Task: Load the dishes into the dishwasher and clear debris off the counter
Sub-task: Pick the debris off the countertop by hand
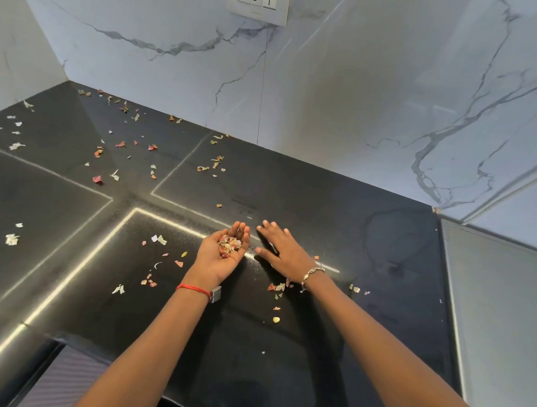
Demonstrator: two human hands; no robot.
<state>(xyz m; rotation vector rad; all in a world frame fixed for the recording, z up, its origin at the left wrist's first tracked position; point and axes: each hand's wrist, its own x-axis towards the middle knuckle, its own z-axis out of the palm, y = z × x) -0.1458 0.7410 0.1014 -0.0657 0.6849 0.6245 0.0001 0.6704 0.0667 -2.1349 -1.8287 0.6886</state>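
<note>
Left hand [225, 256] palm up and cupped, carrying a heap of scraps [229, 245]. Right hand [285, 251] palm down just beside it, fingers [272, 229] spread flat on the black desk [338, 206]. Loose debris [97, 179] lies scattered across the desk, mostly left and rear. Marble wall [327, 98] behind carries a socket plate [257, 1].

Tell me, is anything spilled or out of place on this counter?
Yes. Small pink, white and green scraps lie scattered over the black counter, thickest at the left and far corner. The left hand cups a pile of them; the right hand lies flat on the counter. Nothing looks damaged.
</note>
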